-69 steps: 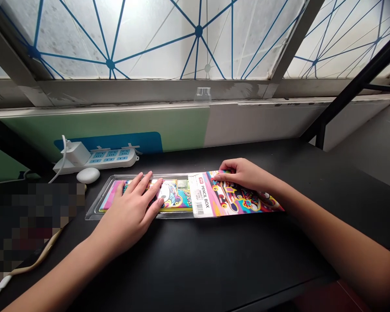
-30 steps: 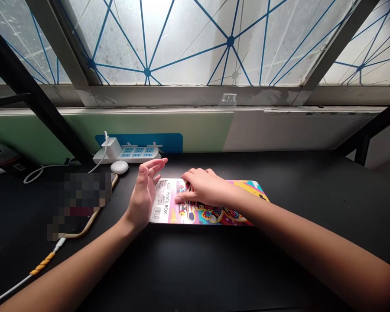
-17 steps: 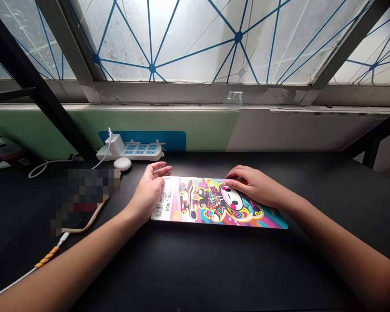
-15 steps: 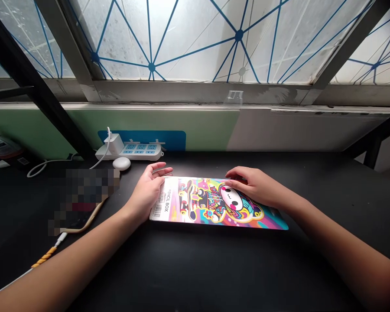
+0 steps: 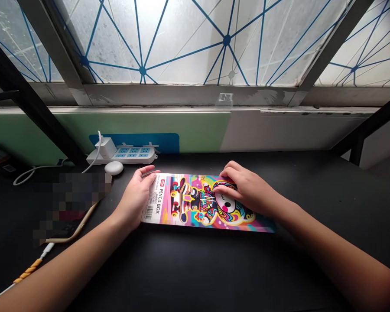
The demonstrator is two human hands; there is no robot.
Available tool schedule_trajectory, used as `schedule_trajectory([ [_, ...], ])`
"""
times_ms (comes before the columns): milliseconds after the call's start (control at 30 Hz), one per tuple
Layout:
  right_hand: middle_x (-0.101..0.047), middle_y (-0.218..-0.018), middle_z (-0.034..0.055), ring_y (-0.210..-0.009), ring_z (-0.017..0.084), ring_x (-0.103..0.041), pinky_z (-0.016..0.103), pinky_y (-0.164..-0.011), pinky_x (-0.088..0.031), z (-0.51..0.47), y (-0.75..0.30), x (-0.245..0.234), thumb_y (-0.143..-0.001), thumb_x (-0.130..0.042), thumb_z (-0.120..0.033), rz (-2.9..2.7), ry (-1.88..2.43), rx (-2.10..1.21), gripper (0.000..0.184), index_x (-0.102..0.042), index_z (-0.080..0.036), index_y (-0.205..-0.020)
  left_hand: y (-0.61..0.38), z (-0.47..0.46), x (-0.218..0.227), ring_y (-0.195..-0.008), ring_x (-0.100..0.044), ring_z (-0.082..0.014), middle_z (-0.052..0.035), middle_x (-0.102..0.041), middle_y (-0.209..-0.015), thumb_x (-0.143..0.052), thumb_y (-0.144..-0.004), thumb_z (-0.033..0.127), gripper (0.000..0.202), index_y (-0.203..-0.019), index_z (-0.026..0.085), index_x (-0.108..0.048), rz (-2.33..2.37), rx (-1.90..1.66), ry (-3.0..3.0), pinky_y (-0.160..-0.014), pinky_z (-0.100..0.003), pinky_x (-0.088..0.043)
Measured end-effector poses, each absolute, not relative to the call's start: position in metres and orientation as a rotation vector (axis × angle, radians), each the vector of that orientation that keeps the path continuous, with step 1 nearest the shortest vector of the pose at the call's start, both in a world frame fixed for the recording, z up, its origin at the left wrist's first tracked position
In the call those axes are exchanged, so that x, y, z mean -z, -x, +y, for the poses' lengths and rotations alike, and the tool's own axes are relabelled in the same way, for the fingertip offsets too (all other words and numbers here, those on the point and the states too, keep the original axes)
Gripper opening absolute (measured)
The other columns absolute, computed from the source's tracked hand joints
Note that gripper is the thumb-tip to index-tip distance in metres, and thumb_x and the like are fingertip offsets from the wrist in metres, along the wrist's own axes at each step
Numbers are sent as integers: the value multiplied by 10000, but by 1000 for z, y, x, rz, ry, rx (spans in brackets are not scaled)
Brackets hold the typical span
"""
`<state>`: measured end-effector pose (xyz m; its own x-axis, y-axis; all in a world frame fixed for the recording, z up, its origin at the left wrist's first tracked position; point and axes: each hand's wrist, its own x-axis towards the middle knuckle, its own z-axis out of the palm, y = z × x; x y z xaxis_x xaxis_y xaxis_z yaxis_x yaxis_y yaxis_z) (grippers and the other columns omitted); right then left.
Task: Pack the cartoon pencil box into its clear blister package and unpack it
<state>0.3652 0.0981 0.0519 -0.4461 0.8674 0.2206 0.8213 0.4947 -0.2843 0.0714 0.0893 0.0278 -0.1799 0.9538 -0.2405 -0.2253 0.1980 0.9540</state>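
A colourful pencil box [image 5: 188,203] with a cartoon skateboarder and a white "PENCIL BOX" label lies flat on the black desk [image 5: 195,268]. My left hand [image 5: 134,197] stands on edge against the box's left end, fingers curved over the far corner. My right hand [image 5: 247,190] rests palm down on the right half of the lid, fingers spread and flat on the print.
A white and blue power strip [image 5: 125,152] with a plugged charger sits by the back wall. A white oval object [image 5: 113,167] lies before it. A blurred patch [image 5: 71,203] and a cable [image 5: 32,268] occupy the left side. A black frame post [image 5: 360,138] stands at right.
The sleeve has slid left over the inner tray until the box is whole. My left hand moved from flat on the tray to the box's left end; my right hand shifted along the lid.
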Motion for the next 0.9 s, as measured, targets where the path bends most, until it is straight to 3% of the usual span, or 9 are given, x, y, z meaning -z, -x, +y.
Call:
schedule_trajectory([
  [100, -637, -1079, 121, -838, 256, -626, 398, -783, -496, 93, -365, -56, -940, -518, -669, -2346, 1298, 89, 460, -625, -221, -927, -73, 86, -27, -800, -735, -208, -49, -739, -1056, -613, -949, 404, 195, -1030, 227, -628, 1185, -1349, -878, -701, -331, -605],
  [267, -672, -1099, 124, -901, 261, -667, 389, -808, -524, 78, -359, -59, -958, -586, -554, -2250, 1148, 336, 325, -619, -236, -901, -74, 77, -31, -997, -688, -221, -39, -723, -1124, -482, -1014, 556, 372, -933, 223, -625, 1062, -1535, -1230, -836, -330, -564],
  [500, -682, -1142, 144, -874, 247, -709, 361, -723, -565, 64, -351, -60, -942, -688, -340, -2191, 939, 614, 184, -565, -203, -941, -63, 75, -42, -902, -682, -180, -41, -731, -982, -580, -1006, 335, 207, -895, 194, -684, 1177, -1623, -1943, -779, -283, -529],
  [667, -706, -1066, 148, -775, 234, -677, 356, -651, -529, 55, -345, -66, -948, -667, -243, -2300, 897, 635, 151, -549, -174, -884, -52, 72, -58, -838, -718, -164, -10, -757, -898, -655, -930, 147, 86, -858, 194, -667, 996, -1504, -2716, -1020, -414, -476],
  [800, -722, -1012, 133, -797, 251, -670, 381, -697, -527, 43, -335, -66, -951, -606, -160, -2449, 859, 653, 115, -580, -164, -838, -49, 65, -73, -753, -710, -157, -2, -766, -875, -635, -931, 159, 58, -897, 195, -667, 961, -1247, -2945, -980, -404, -488],
  [900, -728, -987, 136, -819, 278, -670, 393, -677, -527, 37, -326, -59, -925, -575, -128, -2559, 827, 687, 88, -614, -152, -851, -48, 63, -75, -861, -712, -207, -40, -766, -999, -598, -982, 324, 155, -1033, 201, -678, 1105, -868, -2917, -914, -393, -506],
])
